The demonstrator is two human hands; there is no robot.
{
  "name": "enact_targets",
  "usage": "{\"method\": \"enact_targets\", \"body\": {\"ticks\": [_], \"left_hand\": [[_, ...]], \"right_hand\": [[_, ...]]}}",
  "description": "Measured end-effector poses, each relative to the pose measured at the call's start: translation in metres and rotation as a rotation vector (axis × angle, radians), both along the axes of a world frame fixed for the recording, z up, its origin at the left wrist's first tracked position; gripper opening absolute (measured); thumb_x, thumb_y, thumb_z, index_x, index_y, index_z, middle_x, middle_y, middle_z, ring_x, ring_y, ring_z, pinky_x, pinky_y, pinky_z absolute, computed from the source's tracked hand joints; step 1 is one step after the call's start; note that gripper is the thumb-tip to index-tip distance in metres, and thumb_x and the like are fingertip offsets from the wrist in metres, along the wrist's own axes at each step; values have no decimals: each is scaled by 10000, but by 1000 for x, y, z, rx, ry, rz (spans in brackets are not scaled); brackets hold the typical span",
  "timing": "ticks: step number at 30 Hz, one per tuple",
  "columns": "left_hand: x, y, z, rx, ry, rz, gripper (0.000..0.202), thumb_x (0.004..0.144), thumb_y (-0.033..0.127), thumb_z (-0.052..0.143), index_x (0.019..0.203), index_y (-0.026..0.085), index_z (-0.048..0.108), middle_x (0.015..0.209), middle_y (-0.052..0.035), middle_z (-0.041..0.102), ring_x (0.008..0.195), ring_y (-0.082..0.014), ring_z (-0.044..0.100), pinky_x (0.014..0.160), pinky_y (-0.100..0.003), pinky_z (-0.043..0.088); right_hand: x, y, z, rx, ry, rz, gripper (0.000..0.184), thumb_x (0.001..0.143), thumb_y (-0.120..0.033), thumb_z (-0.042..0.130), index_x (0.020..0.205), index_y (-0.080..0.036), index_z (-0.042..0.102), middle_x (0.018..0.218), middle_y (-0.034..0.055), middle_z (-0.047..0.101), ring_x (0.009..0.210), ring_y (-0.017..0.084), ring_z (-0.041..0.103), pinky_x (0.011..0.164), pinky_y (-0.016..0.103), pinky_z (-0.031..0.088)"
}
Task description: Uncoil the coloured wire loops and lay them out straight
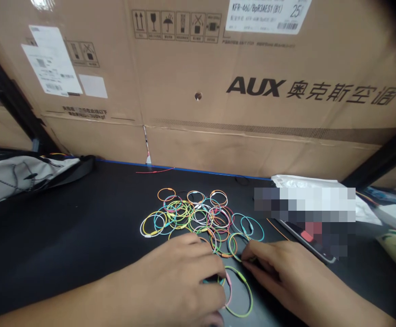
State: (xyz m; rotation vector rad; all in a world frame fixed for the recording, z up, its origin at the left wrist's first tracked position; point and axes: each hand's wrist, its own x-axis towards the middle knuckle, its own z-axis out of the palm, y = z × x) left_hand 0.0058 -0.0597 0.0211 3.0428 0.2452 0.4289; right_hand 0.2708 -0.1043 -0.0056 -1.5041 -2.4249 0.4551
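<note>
Thin coloured wire cable loops [180, 213], closed with small barrel clasps, lie in a heap on the dark tabletop [82, 227]. My left hand [191, 277] is curled in front of the heap. A green loop [251, 295] and a pink loop [230, 290] come out from beside its fingers, with bits of teal showing between them. My right hand [282, 268] has thumb and fingertips pinched together at the edge of a pale green loop [230, 245]. The left fingertips are partly hidden behind the hand.
A large cardboard box [184, 68] stands behind the tabletop. To the right lie a white plastic package [361, 204] and a flat device [315, 245], partly pixelated. A grey-and-black bag [31, 177] rests at left. A red wire [155, 171] lies near the box.
</note>
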Motion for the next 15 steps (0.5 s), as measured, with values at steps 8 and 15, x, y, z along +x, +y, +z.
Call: {"method": "enact_targets", "body": {"ticks": [8, 15], "left_hand": [[-1, 7, -8, 9, -105, 16, 199, 1029, 354, 682, 912, 194, 692, 1011, -9, 728, 849, -178, 630, 803, -350, 418], [0, 4, -6, 1, -115, 30, 184, 1027, 335, 683, 918, 187, 686, 1019, -6, 724, 852, -178, 621, 811, -351, 406]], "right_hand": [[-5, -6, 11, 88, 139, 20, 213, 1069, -184, 509, 993, -267, 689, 807, -11, 781, 632, 173, 719, 589, 278, 499], [-4, -7, 20, 152, 355, -85, 209, 1123, -317, 481, 971, -283, 621, 817, -30, 658, 704, 151, 642, 624, 245, 523]]}}
